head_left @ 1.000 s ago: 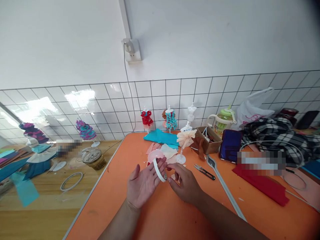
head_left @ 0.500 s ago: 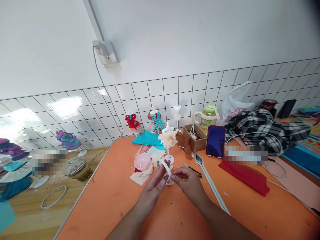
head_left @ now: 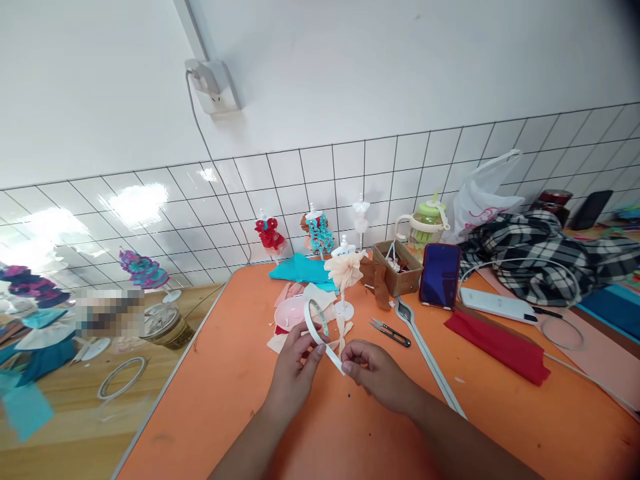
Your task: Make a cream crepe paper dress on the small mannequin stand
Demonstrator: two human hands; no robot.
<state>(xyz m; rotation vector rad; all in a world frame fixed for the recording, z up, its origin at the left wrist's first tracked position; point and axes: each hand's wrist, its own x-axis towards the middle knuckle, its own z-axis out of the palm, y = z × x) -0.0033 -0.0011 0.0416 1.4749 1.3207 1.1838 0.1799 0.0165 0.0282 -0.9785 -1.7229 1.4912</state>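
A narrow roll of white tape (head_left: 313, 325) is gripped between the fingers and thumb of my left hand (head_left: 296, 363). From it a short strip stretches to the right, and my right hand (head_left: 375, 373) pinches its end. Just behind the hands stands a small white mannequin (head_left: 343, 251) wearing a ruffled cream skirt (head_left: 345, 269). A cream fabric bow (head_left: 343, 333) lies at its base, near my right fingers. Black thread snips (head_left: 391, 332) rest on the orange table to the right. Behind my left hand is a pink dish (head_left: 290, 312) among fabric scraps.
Along the tiled wall stand more mannequins, one in red (head_left: 269, 233), one in turquoise (head_left: 320, 233). A cardboard box (head_left: 400, 277), a phone (head_left: 440, 275), red cloth (head_left: 497, 343) and a long zipper-like strip (head_left: 433, 360) lie to the right.
The tape roll has turned and moved left with my left hand. A strip now runs from it to my right hand. The camera view has shifted slightly.
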